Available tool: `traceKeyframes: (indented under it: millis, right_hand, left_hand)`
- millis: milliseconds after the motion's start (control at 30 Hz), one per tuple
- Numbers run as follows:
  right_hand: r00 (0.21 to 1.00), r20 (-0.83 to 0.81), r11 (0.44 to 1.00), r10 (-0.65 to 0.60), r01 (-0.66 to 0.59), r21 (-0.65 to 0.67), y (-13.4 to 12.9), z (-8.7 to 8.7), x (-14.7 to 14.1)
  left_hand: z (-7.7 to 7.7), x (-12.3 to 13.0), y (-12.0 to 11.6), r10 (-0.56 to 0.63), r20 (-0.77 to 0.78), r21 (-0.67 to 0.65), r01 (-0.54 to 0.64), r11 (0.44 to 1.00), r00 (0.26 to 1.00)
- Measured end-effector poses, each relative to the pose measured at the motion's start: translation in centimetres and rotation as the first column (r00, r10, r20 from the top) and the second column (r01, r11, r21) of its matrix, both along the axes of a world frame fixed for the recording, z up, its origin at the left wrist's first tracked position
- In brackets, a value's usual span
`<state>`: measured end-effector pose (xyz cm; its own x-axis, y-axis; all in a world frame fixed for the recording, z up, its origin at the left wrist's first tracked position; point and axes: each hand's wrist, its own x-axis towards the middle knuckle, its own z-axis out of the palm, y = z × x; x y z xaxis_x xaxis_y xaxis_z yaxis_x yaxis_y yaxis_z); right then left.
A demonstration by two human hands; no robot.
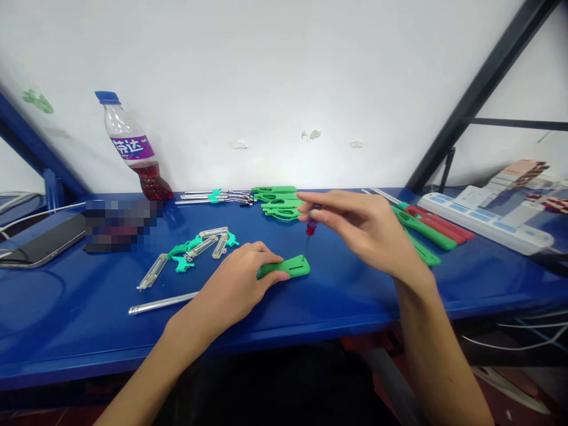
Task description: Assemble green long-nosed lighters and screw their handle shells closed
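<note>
My left hand point(242, 281) grips a green long-necked lighter point(295, 267) and holds it flat against the blue table. The lighter's metal tube point(162, 303) sticks out to the left from beneath my wrist. In my right hand point(355, 228), thumb and fingers pinch the handle of a small red screwdriver point(312, 223). It stands nearly upright, its tip at the right end of the green handle. Left of my hands lie several clear fuel tanks point(154, 271) and teal plastic parts point(181, 263). Behind them are green handle shells point(279, 201) in a pile.
A soda bottle point(133, 148) leans by the wall. Metal tubes with wires point(204, 197) lie along the back. Green and red lighters point(437, 222) rest at right beside a white power strip point(488, 222). A phone-like device point(44, 239) with a cable sits at left.
</note>
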<state>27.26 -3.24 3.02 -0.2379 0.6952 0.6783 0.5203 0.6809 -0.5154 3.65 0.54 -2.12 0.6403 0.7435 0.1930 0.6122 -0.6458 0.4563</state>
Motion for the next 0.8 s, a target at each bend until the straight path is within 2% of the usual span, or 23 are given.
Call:
traceKeyframes:
  millis: [67,167,233,333,400,567,633,733,800]
  right_hand:
    - [1.0,-0.003,1.0,0.009,-0.009,-0.008,-0.04,-0.04,-0.07]
    - [0.995,0.07,0.992,-0.072,0.064,0.112,0.05,-0.06,-0.13]
    - [0.991,0.102,0.988,-0.082,0.067,0.142,0.11,-0.05,-0.09]
    - [0.996,0.09,0.999,0.029,-0.033,0.043,0.17,-0.06,0.01]
    - [0.995,0.082,0.999,0.049,-0.049,0.001,0.26,-0.11,0.09]
    - [0.98,0.169,0.989,-0.109,0.089,0.119,0.51,-0.21,0.33]
    - [0.984,0.162,0.994,-0.072,0.058,0.091,0.41,-0.15,0.41]
    - [0.993,0.101,0.998,0.067,-0.065,-0.025,0.19,0.01,0.4]
    - [0.991,0.065,0.991,0.114,-0.11,-0.072,0.16,0.07,0.37]
  left_hand:
    - [0.02,0.01,-0.05,0.005,-0.001,-0.005,-0.005,1.0,1.0]
    - [0.0,0.02,-0.08,0.008,-0.002,-0.014,-0.008,1.0,1.0]
    - [-0.05,0.02,-0.05,0.013,-0.002,-0.018,-0.013,1.0,1.0]
    - [-0.12,0.0,0.05,0.016,-0.002,-0.02,-0.016,1.0,1.0]
    - [-0.14,-0.01,0.11,0.014,-0.005,-0.021,-0.014,1.0,1.0]
    - [0.02,0.02,0.08,0.015,-0.016,-0.027,-0.015,1.0,1.0]
    - [0.16,0.07,0.01,0.015,-0.018,-0.032,-0.016,0.999,1.0]
    - [0.32,0.07,-0.1,0.016,-0.02,-0.039,-0.017,0.999,1.0]
    - [0.34,0.01,-0.12,0.012,-0.019,-0.043,-0.013,0.999,1.0]
